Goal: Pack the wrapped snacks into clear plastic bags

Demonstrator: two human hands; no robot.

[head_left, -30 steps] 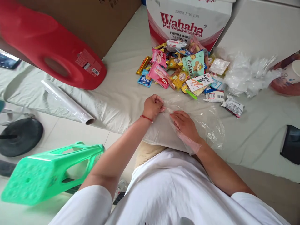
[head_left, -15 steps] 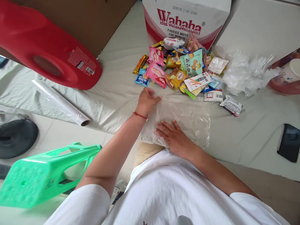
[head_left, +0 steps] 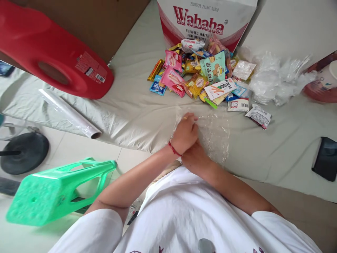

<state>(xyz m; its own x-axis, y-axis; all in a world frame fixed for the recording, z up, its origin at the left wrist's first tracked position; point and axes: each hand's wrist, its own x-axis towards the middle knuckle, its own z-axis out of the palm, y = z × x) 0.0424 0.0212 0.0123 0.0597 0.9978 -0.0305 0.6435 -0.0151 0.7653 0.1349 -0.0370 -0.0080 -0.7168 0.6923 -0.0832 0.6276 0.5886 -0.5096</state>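
The clear plastic bag (head_left: 214, 135) lies flat on the white sheet of the bed (head_left: 137, 109), close to its near edge, right in front of the person. It is thin, limp film: almost weightless, slippery, quick to cling to itself and wrinkle, and easy to tear if pulled hard. A pinch at an edge or at the mouth with the fingertips seems the best hold; pressing on the middle only pins it down.

The left hand (head_left: 185, 133) is curled in a loose fist over the bag's left part, fingers pinched on the film. The right hand (head_left: 195, 158) lies under and behind it, mostly hidden; it rests on the bag's near edge, and I cannot tell whether it grips or only presses.

Half a second ago the right hand lay flat and spread on the bag while the left held the film's far left corner; now the left has crossed over the right, and the bag looks smoother.

Beyond the bag a heap of snack packets (head_left: 200, 73) lies before a Wahaha carton (head_left: 205, 21); crumpled plastic (head_left: 276, 80) lies toward the right, a roll of film (head_left: 70, 114) and a red container (head_left: 52, 59) toward the left.
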